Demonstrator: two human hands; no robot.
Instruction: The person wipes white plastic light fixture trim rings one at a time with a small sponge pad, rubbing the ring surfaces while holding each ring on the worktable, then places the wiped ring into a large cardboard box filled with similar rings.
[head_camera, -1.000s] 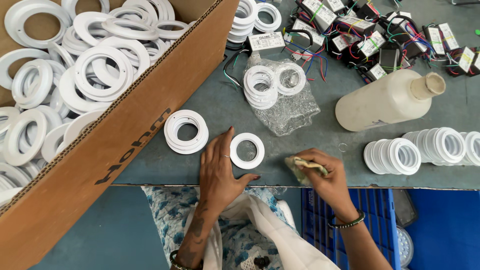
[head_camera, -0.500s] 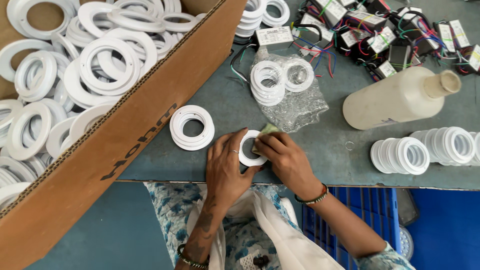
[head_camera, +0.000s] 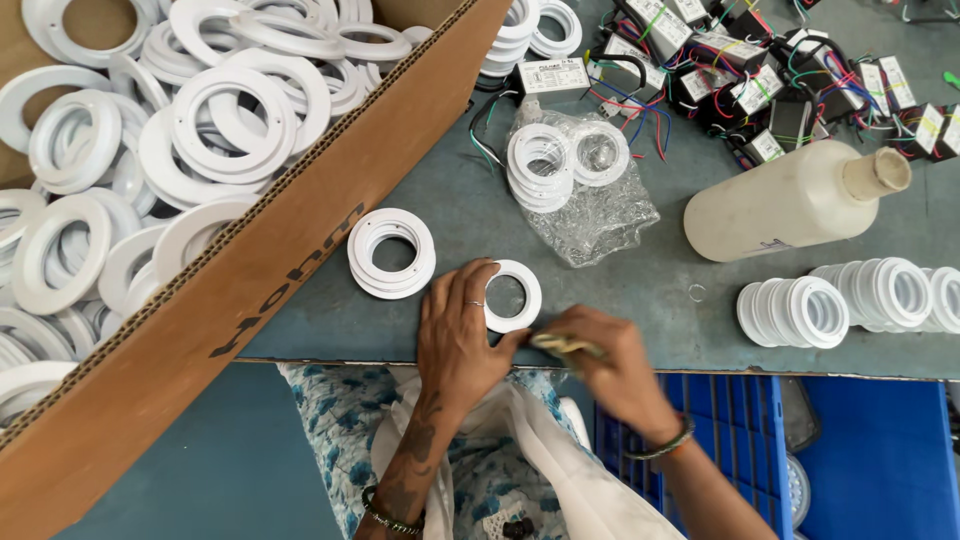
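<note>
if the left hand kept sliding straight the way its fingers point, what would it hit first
The left hand points away from the person, up the table. Past the single white plastic ring it already touches, the crinkled clear plastic bag holding more rings looks first in line, though the flat view makes this uncertain.

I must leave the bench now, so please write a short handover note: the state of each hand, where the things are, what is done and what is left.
Left hand: open, fingers pressing on the flat white plastic ring lying on the grey table.
Right hand: grip shut on a small yellowish cloth, beside the ring's lower right edge.
Around: a short stack of white rings lies left of the ring; a large cardboard box full of white rings stands further left; more ring stacks lie at right, below a cream plastic bottle on its side.
Done and left: cannot tell which rings are wiped; this ring is in hand.
</note>
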